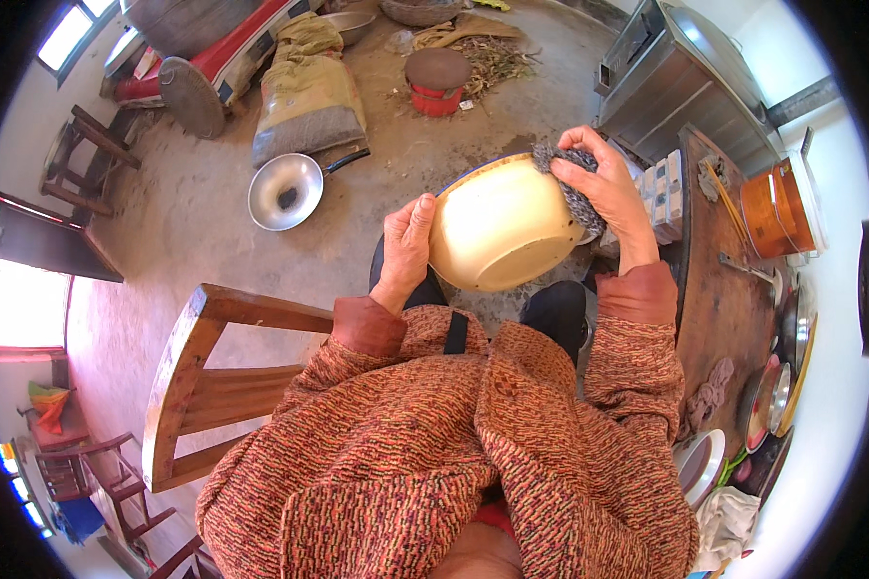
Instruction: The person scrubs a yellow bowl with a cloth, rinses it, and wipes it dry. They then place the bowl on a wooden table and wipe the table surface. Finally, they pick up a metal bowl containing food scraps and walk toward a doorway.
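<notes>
Basin (500,227) between hands (407,246), floor (396,159) beyond its rim (486,168)

The basin (500,232) is before me, between my left hand (408,249) and right hand (608,188), with the scrubber (582,208) under the latter. On the floor, the pan (268,188) lies ahead-left, the sack (309,96) beyond it, the bucket (436,100) beyond the basin. The chair (241,394) stands left, the table (724,333) right
</notes>
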A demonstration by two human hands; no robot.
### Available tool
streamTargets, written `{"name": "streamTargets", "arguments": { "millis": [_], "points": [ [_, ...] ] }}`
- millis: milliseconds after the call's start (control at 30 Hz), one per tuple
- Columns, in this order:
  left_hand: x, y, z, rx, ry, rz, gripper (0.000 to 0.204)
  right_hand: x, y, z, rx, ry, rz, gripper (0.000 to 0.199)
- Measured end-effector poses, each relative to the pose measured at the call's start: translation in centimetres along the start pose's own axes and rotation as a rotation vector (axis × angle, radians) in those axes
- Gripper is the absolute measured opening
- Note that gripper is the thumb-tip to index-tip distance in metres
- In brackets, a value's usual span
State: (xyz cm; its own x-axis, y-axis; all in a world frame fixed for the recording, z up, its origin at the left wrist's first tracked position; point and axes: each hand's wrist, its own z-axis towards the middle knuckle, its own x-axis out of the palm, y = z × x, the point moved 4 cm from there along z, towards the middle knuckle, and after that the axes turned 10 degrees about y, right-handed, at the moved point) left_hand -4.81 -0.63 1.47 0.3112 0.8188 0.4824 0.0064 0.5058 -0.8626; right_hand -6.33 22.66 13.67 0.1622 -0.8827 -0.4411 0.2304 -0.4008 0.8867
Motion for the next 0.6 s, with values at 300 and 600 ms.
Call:
{"name": "streamTargets", "arguments": {
  "millis": [300,600],
  "points": [
    [0.4,0.4,-0.3,0.012,0.001,0.184,0.034,9.5,4.9,-0.3,-0.271,-0.144,-0.797,0.019],
    [0.6,0.3,-1.4,-0.009,-0.057,0.092,0.036,0.4,-1.4,0.7,0.083,-0.219,-0.605,0.017]
  ]
}}
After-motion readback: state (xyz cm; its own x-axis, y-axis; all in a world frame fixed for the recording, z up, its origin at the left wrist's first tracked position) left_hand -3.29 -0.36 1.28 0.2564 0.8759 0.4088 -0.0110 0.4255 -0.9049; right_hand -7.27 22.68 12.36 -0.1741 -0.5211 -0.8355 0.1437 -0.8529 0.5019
